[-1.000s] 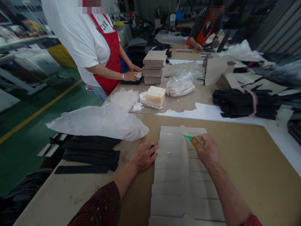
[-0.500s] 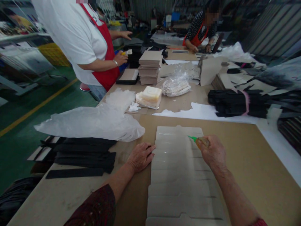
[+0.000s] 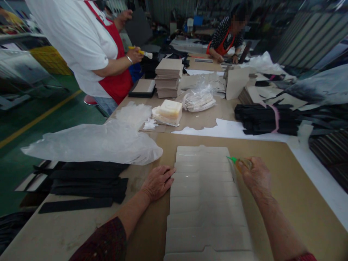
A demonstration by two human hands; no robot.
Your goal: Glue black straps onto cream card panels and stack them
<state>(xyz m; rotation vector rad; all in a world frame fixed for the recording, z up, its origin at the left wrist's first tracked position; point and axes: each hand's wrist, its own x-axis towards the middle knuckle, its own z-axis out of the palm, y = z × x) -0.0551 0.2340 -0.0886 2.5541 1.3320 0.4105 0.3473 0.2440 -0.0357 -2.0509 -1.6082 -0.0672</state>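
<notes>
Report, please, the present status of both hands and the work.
Right hand holds small amber bottle with green nozzle. Left hand rests at left edge of overlapping pale-grey sheets. Translucent white plastic film lies left of them, apart.

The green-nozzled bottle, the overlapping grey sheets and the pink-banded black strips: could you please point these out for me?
Green-nozzled bottle (image 3: pixel 239 164): head view, on its amber body.
Overlapping grey sheets (image 3: pixel 201 203): head view, middle of the row.
Pink-banded black strips (image 3: pixel 259 119): head view, on their left part.
</notes>
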